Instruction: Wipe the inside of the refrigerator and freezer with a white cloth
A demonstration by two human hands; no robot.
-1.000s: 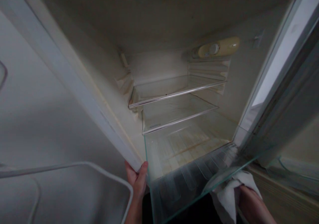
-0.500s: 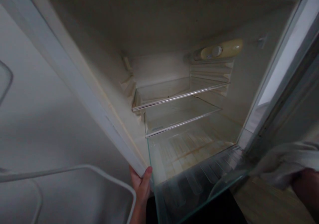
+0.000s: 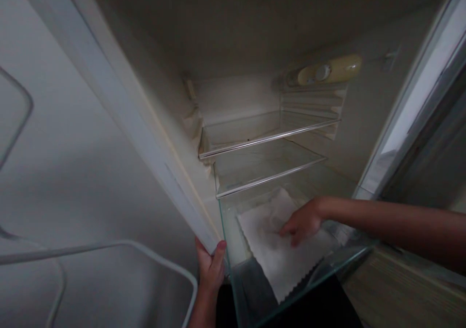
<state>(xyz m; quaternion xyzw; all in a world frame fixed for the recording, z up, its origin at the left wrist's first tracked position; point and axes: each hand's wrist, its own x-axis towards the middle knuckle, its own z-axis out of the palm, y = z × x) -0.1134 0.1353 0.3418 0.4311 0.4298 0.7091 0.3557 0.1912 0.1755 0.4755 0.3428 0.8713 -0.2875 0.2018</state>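
Observation:
My left hand (image 3: pixel 211 265) grips the lower left edge of the fridge frame (image 3: pixel 174 187), thumb on the front and fingers behind it. A white cloth (image 3: pixel 274 250) with a jagged edge lies spread over the bottom glass shelf (image 3: pixel 236 255), which juts out toward me. On the cloth rests my right hand (image 3: pixel 302 222), its fingers bent and pressed onto the fabric, with the forearm coming in from the right. Above are the middle glass shelf (image 3: pixel 269 177) and the upper glass shelf (image 3: pixel 269 136).
A yellowish dial housing (image 3: pixel 329 70) is on the inner right wall. White wire or tubing (image 3: pixel 124 243) curves across the pale surface at the left. The open fridge door (image 3: pixel 425 158) stands at the right, above a wooden floor (image 3: pixel 404 279).
My right hand has come in from the far right with the cloth, which now lies spread on the bottom shelf. My left hand keeps its hold; the view has shifted slightly.

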